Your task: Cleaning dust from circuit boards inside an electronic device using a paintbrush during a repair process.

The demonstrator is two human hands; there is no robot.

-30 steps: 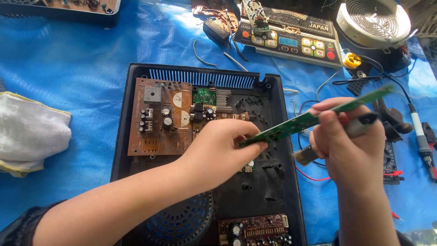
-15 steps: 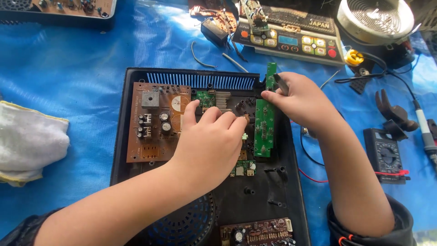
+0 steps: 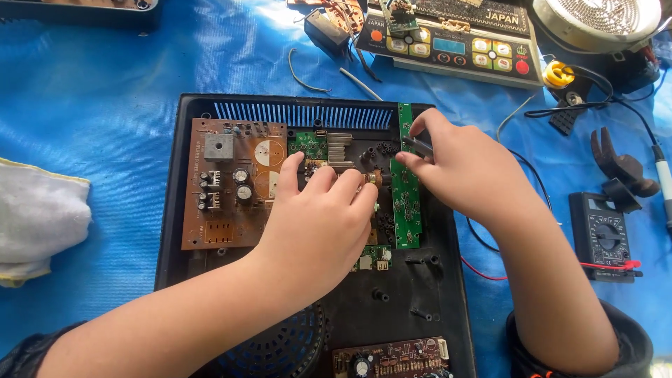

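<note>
Fingertips of the left hand (image 3: 318,220) steady the long narrow green circuit board (image 3: 405,189) at frame centre inside the black plastic casing (image 3: 175,210), while the right hand (image 3: 458,171), closed around a slim dark tool (image 3: 418,145), seats it.

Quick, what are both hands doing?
Left hand: open, fingers resting on the boards.
Right hand: closed on a brush handle, touching the green circuit board.

Four circuit boards (image 3: 405,183), one multimeter (image 3: 603,236), one cloth (image 3: 38,217).
</note>
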